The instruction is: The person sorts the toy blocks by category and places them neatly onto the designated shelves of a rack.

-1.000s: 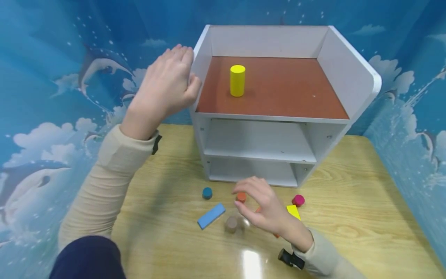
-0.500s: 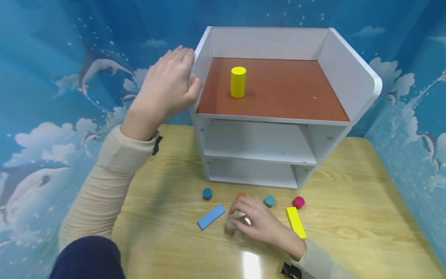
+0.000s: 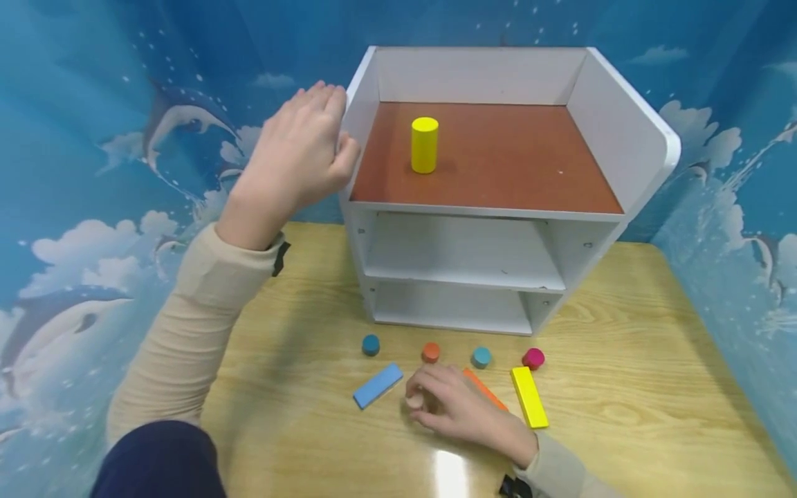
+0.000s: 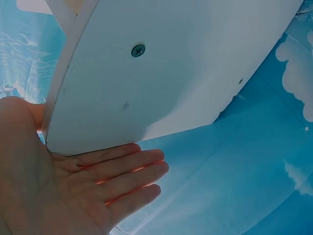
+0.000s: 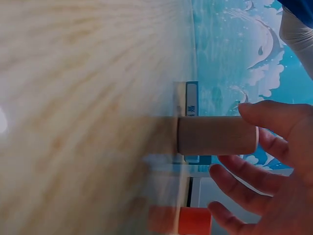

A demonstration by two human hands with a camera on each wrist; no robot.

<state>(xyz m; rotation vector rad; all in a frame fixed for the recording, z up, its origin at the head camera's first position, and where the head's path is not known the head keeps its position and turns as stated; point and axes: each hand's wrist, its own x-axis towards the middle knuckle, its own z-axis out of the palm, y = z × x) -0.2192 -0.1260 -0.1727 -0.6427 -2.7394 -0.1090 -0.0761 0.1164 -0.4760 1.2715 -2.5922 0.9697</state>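
In the head view, my right hand [image 3: 457, 408] is low over the table, its fingers curled round a plain wooden cylinder [image 3: 415, 400]. The right wrist view shows that cylinder [image 5: 217, 135] standing with its base on the tabletop, thumb and fingers around its upper end. My left hand [image 3: 295, 149] is at the left side of a white shelf unit [image 3: 479, 216]. Straight fingers lie along the edge of its side panel [image 4: 132, 98] in the left wrist view. A yellow cylinder [image 3: 425, 146] stands upright on the unit's brown top.
Before the unit sit a dark blue cylinder [image 3: 370, 345], an orange one [image 3: 431, 352], a teal one [image 3: 481, 357] and a magenta one [image 3: 533, 358]. Flat blocks lie nearer: blue [image 3: 378, 386], orange [image 3: 484, 390], partly hidden by my right hand, and yellow [image 3: 529, 398].
My right hand has come down and slightly left, and its fingers have closed round the wooden cylinder. The left hand has stayed at the shelf unit.
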